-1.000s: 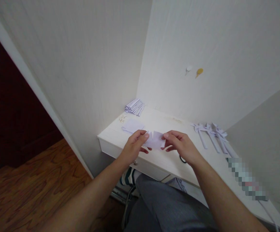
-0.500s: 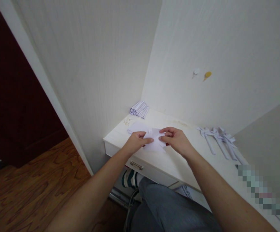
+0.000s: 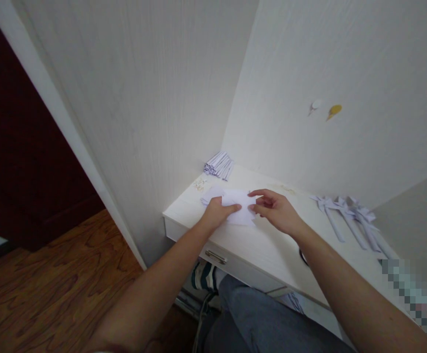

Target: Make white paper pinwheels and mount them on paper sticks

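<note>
A small sheet of white paper (image 3: pixel 240 218) with cuts in its edges is held just above the white desktop. My left hand (image 3: pixel 217 213) is closed on its left side, the thumb lying over the top face. At the right edge, my right hand (image 3: pixel 272 208) has its thumb and forefinger on the paper, the two tips a little apart. More white paper (image 3: pixel 206 197) lies behind my left hand, partly covered. Several white paper pinwheels (image 3: pixel 357 215) on paper sticks lie along the right side of the desk.
The desk (image 3: pixel 268 245) stands in a wall corner. At its back lie a bundle of rolled paper sticks (image 3: pixel 219 165) and small white bits (image 3: pixel 200 184). A dark curved thing (image 3: pixel 302 257) shows beside my right forearm. A drawer handle (image 3: pixel 215 257) is on the front.
The paper now lies flatter, its raised folded part down. My left thumb has moved further in over it. The view has shifted slightly, so the desk appears further right.
</note>
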Available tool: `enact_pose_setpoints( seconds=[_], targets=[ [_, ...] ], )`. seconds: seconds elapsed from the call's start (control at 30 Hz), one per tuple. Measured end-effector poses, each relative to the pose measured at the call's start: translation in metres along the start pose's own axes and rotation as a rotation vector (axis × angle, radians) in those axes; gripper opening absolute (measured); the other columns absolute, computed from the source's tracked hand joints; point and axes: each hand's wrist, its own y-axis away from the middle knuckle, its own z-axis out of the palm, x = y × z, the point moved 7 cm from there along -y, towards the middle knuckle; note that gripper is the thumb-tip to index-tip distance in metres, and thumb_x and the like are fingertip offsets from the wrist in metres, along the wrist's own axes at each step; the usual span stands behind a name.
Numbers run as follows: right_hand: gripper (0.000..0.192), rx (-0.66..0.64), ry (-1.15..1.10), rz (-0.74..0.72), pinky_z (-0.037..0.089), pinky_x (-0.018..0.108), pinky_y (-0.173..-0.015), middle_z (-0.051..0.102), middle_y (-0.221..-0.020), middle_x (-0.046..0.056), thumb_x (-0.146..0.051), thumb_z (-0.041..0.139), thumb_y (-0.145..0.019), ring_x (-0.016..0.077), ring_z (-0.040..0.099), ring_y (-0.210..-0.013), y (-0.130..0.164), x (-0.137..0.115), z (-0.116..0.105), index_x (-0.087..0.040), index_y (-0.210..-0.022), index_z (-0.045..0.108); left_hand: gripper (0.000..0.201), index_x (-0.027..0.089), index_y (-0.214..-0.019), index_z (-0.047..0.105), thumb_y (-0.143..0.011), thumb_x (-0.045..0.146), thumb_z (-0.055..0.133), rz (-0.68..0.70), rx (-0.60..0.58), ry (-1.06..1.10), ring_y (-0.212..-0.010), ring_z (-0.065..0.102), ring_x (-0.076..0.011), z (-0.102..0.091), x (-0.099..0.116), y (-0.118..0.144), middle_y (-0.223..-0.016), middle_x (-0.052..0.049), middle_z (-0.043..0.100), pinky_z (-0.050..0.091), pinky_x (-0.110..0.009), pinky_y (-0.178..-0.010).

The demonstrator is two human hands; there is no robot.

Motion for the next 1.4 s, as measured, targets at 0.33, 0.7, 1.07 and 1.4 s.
enact_pose_setpoints(
  seconds=[0.33,0.7,1.07,1.4],
  targets=[
    [0.029,0.053,0.378,0.043,0.06,0.044,-0.091,0.07,-0.124,0.009,-0.036,0.067,-0.101,0.0232,0.07,-0.105,-0.113,0.015,0.055,-0.017,-0.123,0.068,0.023,0.012,-0.093,0.077,-0.071,0.016,0.08,0.221,0.496,-0.123,-0.1,0.077,-0.0303,-0.075,0.037,-0.003,-0.109,-0.016,0.082,0.058,-0.046,-0.1],
    [0.034,-0.341,0.641,-0.015,0.06,0.046,-0.093,0.066,-0.134,0.01,-0.036,0.067,-0.101,0.0259,0.068,-0.112,-0.181,0.013,0.117,-0.019,-0.131,0.065,0.028,0.011,-0.101,0.076,-0.078,0.026,0.076,0.279,0.722,-0.051,-0.1,0.078,-0.0277,-0.104,0.021,-0.006,-0.113,-0.016,0.081,0.06,-0.044,-0.099],
    [0.035,-0.459,0.74,-0.025,0.06,0.045,-0.093,0.066,-0.134,0.01,-0.036,0.068,-0.1,0.0266,0.068,-0.113,-0.18,0.011,0.117,-0.019,-0.131,0.065,0.027,0.012,-0.098,0.077,-0.076,0.027,0.079,0.308,0.703,-0.04,-0.098,0.078,-0.0262,-0.106,0.017,-0.008,-0.109,-0.015,0.082,0.058,-0.045,-0.103],
    [0.035,-0.373,0.727,-0.039,0.06,0.046,-0.094,0.066,-0.134,0.011,-0.036,0.067,-0.101,0.0258,0.068,-0.113,-0.181,0.021,0.12,-0.019,-0.132,0.065,0.029,0.011,-0.102,0.077,-0.077,0.026,0.08,0.313,0.697,-0.034,-0.101,0.078,-0.0274,-0.107,0.017,-0.007,-0.112,-0.016,0.081,0.058,-0.045,-0.103]
  ],
)
